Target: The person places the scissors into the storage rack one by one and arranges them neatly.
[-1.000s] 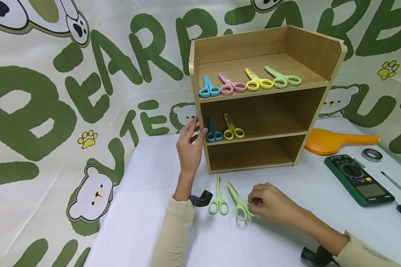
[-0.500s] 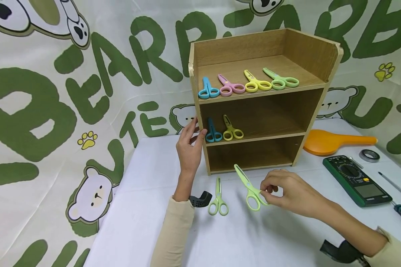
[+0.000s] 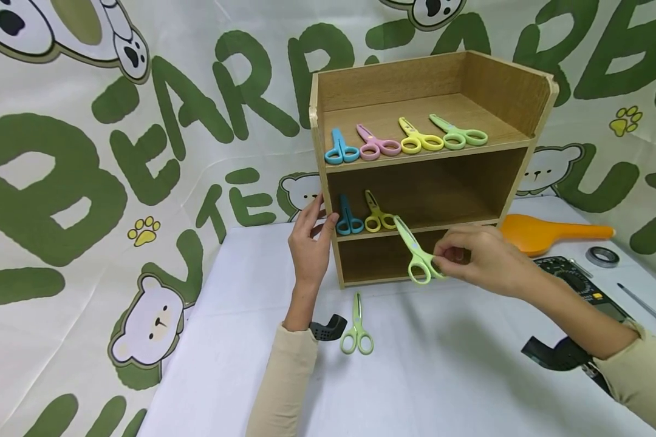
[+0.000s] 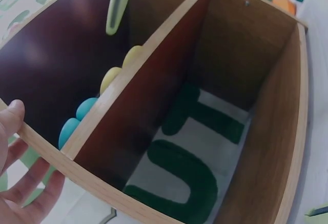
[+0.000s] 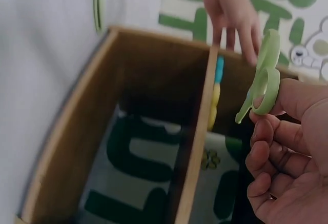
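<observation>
top shelf (image 3: 503,130) filled with four scissors, middle shelf with two. right hand (image 3: 483,261) fingers pinching green scissors (image 3: 415,255) at centre frame; left hand (image 3: 308,240) fingers relaxed against shelf side. one more pair (image 3: 356,331) left on the table (image 3: 443,376), lower centre.

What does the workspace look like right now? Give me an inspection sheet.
Surface: white table with a wooden shelf unit standing on it.
Job's things: green scissors held in the air before the shelf's middle level; second green scissors flat on the table; blue and yellow pairs on the middle shelf; blue, pink, yellow and green pairs on top.
Clutter: orange paddle-shaped object, multimeter, tape roll, screwdriver at the right.
Hands: right hand pinches the scissors' handle; left hand rests on the shelf's left wall.
Cables: nothing seen.
Surroundings: white and green bear-print backdrop.
</observation>
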`<act>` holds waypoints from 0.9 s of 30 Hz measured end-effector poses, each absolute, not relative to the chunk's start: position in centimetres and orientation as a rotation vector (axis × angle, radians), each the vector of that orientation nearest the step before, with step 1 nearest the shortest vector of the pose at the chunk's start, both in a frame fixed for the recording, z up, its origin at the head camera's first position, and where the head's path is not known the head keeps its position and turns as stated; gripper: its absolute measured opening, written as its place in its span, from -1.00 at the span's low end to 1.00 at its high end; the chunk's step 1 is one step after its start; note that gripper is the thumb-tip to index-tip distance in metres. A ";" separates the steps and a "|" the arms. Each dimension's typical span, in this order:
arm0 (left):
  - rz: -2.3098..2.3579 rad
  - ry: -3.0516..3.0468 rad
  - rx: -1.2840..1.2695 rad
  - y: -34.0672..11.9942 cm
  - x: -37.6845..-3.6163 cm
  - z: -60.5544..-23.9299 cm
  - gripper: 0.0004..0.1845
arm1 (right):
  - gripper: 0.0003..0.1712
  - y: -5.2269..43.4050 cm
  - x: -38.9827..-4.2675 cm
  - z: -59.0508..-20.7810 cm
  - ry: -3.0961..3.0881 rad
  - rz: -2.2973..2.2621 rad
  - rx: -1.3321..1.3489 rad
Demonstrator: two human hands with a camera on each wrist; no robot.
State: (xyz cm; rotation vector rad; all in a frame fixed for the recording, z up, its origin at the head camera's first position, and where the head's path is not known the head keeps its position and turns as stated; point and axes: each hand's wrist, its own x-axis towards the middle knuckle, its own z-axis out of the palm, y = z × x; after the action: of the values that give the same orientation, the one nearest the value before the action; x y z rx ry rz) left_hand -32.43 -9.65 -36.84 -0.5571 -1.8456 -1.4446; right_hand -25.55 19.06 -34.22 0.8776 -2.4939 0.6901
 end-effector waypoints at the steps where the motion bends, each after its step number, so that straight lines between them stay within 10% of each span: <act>1: -1.447 -1.844 -0.559 -9.6 -32.4 -36.8 -0.49 | -0.78 19.3 -26.2 -33.9 -2.491 0.688 0.874; 27: -1.455 -1.842 -0.564 -9.6 -32.5 -36.9 -0.49 | -0.87 19.5 -36.7 -32.2 -2.896 0.639 0.565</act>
State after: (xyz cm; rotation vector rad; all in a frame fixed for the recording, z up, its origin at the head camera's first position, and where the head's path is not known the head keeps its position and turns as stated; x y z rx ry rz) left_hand -32.53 -9.64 -36.86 -0.5640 -1.8420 -1.4553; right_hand -36.69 19.48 -32.16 0.5646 -2.8962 0.6386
